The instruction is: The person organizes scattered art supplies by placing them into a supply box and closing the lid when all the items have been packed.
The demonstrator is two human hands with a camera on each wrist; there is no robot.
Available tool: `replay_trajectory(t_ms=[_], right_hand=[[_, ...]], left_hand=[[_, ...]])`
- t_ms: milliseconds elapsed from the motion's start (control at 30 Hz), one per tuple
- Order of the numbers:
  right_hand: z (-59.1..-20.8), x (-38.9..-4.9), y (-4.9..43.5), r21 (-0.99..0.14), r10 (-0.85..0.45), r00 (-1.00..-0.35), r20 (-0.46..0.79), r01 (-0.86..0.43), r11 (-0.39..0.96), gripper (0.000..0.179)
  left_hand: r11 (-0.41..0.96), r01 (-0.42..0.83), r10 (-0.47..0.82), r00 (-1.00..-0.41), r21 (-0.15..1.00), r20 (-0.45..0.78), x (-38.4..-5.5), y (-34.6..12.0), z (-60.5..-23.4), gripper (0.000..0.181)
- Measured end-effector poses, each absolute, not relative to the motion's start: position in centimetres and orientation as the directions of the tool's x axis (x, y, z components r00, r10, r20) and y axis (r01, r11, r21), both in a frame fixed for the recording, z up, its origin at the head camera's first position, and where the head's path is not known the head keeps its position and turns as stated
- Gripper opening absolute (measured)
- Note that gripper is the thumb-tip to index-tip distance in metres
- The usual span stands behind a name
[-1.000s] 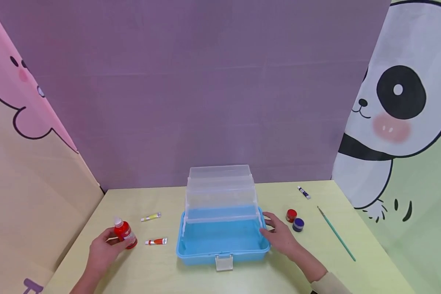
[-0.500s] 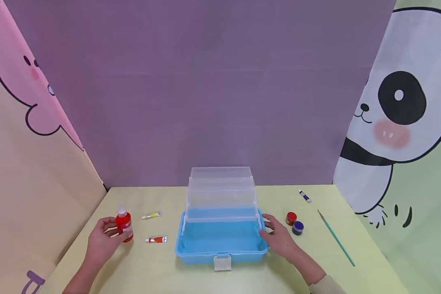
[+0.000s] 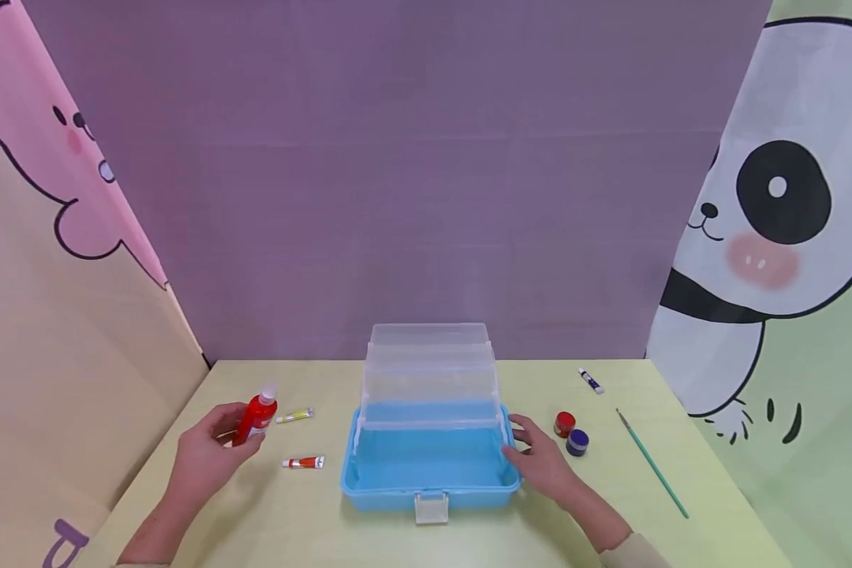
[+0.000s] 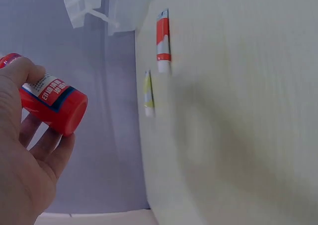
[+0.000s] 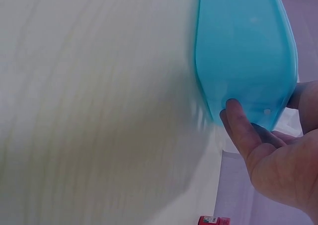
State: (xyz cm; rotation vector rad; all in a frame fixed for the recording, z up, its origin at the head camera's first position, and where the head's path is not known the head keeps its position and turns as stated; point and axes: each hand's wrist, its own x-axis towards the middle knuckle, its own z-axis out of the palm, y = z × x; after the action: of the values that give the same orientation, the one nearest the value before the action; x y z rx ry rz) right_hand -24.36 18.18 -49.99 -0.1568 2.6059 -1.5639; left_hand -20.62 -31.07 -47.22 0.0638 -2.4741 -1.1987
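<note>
My left hand (image 3: 209, 454) grips a red paint bottle (image 3: 255, 418) with a pale cap, tilted and raised over the table's left side. Its round red base (image 4: 72, 115) faces the left wrist camera. In the middle of the table stands a light blue plastic box (image 3: 429, 498) with its clear lid (image 3: 429, 355) folded up at the back and nothing inside. At the box's right end, my right hand (image 3: 543, 465) holds the rim, thumb over the edge and fingers (image 5: 243, 128) against the outer wall.
Left of the box lie a yellow paint tube (image 3: 294, 416) and an orange-red paint tube (image 3: 303, 462). To its right are a red paint jar (image 3: 564, 424), a purple-lidded jar (image 3: 577, 442), a dark-labelled tube (image 3: 591, 381) and a green paintbrush (image 3: 653, 464). A purple backdrop (image 3: 433, 181) rises behind.
My left hand has lifted the red paint bottle up and to the right, its cap now leaning rightward. The right hand stays at the box's end; the head view has shifted slightly.
</note>
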Motion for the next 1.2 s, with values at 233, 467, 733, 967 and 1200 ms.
replay_trajectory(t_ms=[233, 467, 733, 967, 1200], right_hand=[[-50.2, -24.6, 17.7, -0.882, -0.158, -0.987, -0.036, -0.042, 0.468, 0.056], [-49.9, -24.2, 17.7, -0.875, -0.156, -0.987, -0.040, -0.041, 0.482, 0.056], [-50.3, -24.3, 17.9, -0.872, -0.154, -0.987, -0.046, -0.035, 0.489, 0.056], [-50.1, -24.2, 18.1, -0.867, -0.152, -0.987, -0.052, -0.031, 0.497, 0.056], [-49.9, -24.4, 18.3, -0.861, -0.163, -0.986, -0.037, -0.051, 0.507, 0.055]], left_hand=[[0.711, 0.187, -0.094, -0.930, 0.678, 0.355, -20.6, -29.7, -45.3, 0.046], [0.797, 0.220, -0.011, -0.926, 0.563, 0.377, -20.5, -27.3, -44.2, 0.051], [0.842, 0.233, 0.042, -0.928, 0.487, 0.370, -20.2, -24.9, -42.8, 0.051], [0.854, 0.262, 0.097, -0.929, 0.449, 0.358, -20.0, -22.8, -41.4, 0.048], [0.879, 0.300, 0.156, -0.915, 0.371, 0.372, -19.9, -21.4, -40.2, 0.045]])
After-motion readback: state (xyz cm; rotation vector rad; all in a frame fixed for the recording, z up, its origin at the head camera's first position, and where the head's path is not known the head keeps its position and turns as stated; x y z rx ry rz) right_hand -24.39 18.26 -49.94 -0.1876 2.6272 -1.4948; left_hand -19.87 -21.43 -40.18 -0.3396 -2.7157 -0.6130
